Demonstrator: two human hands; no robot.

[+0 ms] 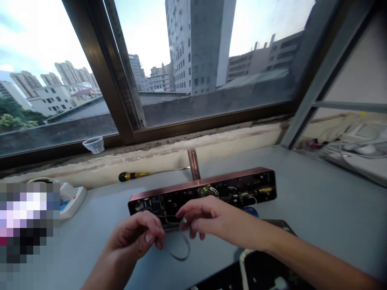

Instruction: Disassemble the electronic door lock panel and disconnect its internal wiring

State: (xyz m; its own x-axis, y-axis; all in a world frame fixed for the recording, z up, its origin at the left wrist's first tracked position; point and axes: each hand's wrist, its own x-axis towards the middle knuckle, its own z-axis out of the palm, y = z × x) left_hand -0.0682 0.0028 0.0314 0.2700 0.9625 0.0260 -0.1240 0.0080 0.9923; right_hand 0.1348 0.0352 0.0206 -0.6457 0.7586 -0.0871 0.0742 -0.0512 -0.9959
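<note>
A long copper-coloured housing lies on the table with its open side facing me, showing circuit boards, wires and a brass fitting. In front of it, my left hand has its thumb and fingers pressed together; what they hold, if anything, is too small to tell. My right hand is curled at the housing's near edge, fingers around one end of a thin grey strip. The strip hangs in a curve between my hands, its other end low near the left fingertips.
Behind the housing stand a copper tube and a yellow-black screwdriver, lying flat. A power strip sits left. A black part with a white cable lies front right. A clear cup is on the sill; cables are far right.
</note>
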